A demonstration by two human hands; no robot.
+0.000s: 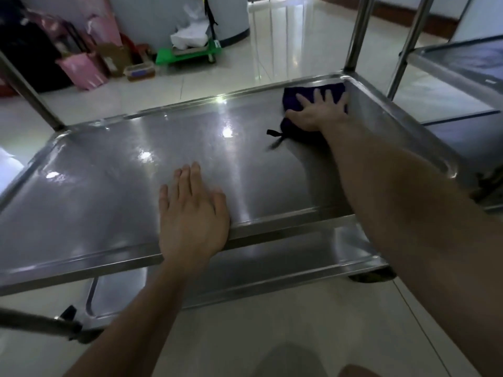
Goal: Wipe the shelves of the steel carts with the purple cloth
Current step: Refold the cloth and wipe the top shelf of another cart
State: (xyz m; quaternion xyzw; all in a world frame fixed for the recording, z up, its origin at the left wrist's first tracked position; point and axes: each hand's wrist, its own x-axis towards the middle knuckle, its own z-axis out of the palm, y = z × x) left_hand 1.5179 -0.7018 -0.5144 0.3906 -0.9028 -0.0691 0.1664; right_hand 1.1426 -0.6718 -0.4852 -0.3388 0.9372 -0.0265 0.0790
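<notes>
A steel cart shelf [109,197] fills the middle of the view, shiny with light reflections. In its far right corner lies the purple cloth [292,97], with a small dark loop trailing from it. My right hand [318,110] presses flat on the cloth with its fingers spread. My left hand [190,210] rests flat on the shelf near its front rim, fingers straight, holding nothing. Beneath the front edge a lower shelf [272,270] of the same cart shows.
A second steel cart [457,63] stands close on the right. Upright steel posts [359,34] rise at the shelf's far corners. Across the tiled floor are a green trolley [190,54], pink bags [81,69] and a plastic box [140,72].
</notes>
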